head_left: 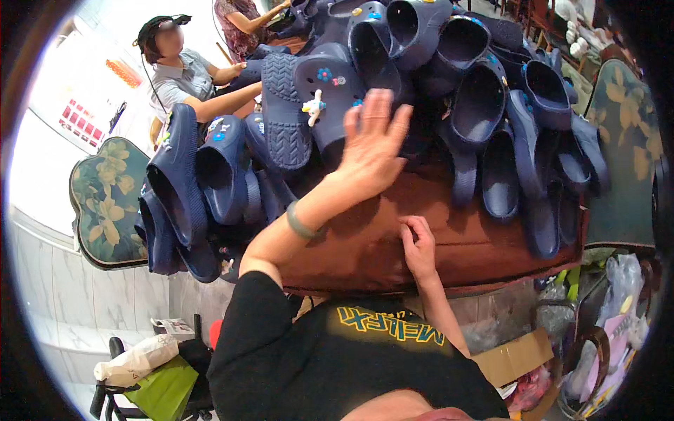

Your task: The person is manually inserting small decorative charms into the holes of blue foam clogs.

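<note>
My left hand is raised with fingers spread, in front of a navy clog that stands with its top toward me. That clog carries a blue flower charm and a white figure charm. The fingers partly cover its lower right side; whether they touch it I cannot tell. Beside it, another clog shows its ribbed sole. My right hand rests low over the brown cloth, its fingers curled in. Anything inside them is hidden.
Piled navy clogs cover the table's far side and right; more clogs stand at the left. Floral chair backs flank the table. Across it sits a person in a grey shirt. A cardboard box lies below, right.
</note>
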The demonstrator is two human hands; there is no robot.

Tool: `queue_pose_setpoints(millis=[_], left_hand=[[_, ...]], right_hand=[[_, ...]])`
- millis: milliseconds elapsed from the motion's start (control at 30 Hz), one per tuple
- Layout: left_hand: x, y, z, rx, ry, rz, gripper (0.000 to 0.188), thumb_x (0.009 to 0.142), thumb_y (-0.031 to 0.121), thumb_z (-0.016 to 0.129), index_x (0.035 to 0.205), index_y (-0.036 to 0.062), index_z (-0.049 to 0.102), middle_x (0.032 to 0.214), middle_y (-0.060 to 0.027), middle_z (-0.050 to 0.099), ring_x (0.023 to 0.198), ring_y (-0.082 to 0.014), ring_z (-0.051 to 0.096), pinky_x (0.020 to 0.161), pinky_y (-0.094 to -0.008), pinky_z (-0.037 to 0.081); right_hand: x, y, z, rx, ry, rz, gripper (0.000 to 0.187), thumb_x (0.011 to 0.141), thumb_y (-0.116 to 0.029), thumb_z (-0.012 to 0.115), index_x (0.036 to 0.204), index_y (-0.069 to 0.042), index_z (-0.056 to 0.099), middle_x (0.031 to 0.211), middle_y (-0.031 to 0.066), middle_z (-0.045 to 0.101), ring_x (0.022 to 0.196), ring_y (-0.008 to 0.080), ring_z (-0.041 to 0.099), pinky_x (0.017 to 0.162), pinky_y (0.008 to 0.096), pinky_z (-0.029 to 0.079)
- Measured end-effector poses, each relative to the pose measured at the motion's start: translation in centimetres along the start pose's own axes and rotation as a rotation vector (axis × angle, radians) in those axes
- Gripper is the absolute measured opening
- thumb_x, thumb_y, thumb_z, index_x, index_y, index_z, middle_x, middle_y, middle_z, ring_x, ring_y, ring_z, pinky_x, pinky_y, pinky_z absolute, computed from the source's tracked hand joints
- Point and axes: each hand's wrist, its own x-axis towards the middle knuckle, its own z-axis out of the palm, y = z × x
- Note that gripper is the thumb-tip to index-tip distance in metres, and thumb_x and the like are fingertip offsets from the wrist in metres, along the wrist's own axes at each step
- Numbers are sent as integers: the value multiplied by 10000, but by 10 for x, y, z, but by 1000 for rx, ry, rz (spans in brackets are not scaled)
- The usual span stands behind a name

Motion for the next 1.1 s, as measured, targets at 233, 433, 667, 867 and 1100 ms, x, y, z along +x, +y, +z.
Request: queue_pose_setpoints(millis=[233,433,667,867,1100], left_hand=[[-19,-94,9,257,195,-263,754,715,-21,597,1420,174,415,1474,-227,324,1285,-444,391,985,-519,399],[25,-134,-35,12,458,-189,477,760,-50,511,1180,139,636,1274,-178,576,1154,-358,553,958,-422,466],[116,-224,-7,46,373,-384,797,761,178,708,1435,63,298,1311,-339,434,1184,-479,492,1002,-476,427],[122,-248,22,-226,181,-555,890,776,233,675,1470,-2,170,1240,-310,504,1148,-454,535,973,-492,442],[120,-239,14,-246,81,-581,930,760,218,671,1480,-24,135,1289,-329,485,1196,-460,506,999,-460,433]], right_hand=[[1,-6,-3,-19,-25,-12,115,919,-33,569,1007,-1,636,977,61,587,927,157,562,833,264,446],[2,-7,-6,-57,-15,-30,111,919,-42,580,1005,-5,639,970,59,589,919,156,564,826,265,447],[2,-8,-7,-81,-23,-31,117,911,-40,578,1003,-17,646,964,79,595,900,185,585,794,278,461],[0,-9,-7,-84,-19,-11,119,907,-41,583,1002,-14,648,952,85,595,888,194,587,784,281,465],[3,-9,-8,-109,-17,-15,114,900,-43,589,989,-17,655,946,95,601,867,214,594,757,294,472]])
